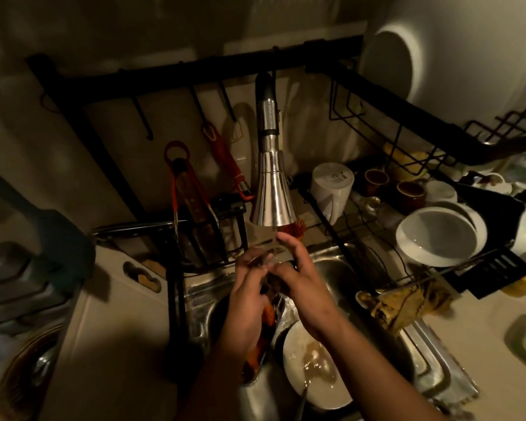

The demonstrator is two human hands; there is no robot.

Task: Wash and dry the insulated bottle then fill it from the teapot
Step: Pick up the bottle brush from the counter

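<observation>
Both hands meet under the chrome faucet head (272,189), where a thin stream of water falls onto them above the steel sink (340,268). My left hand (249,296) curls its fingers round a small dark object (266,284); what it is cannot be made out in the dim light. My right hand (298,281) lies against that object with its fingers stretched up into the stream. A dull metal cylinder (255,396), possibly the insulated bottle, stands low in the sink under my left forearm. No teapot can be identified for certain.
A dirty white plate (313,369) lies in the sink. A black rack (362,86) spans the sink, holding white bowls (438,235), brown cups (410,192) and an upturned white container (331,186). Orange utensils (192,189) hang at the left. A yellowish cloth (407,302) hangs at the right.
</observation>
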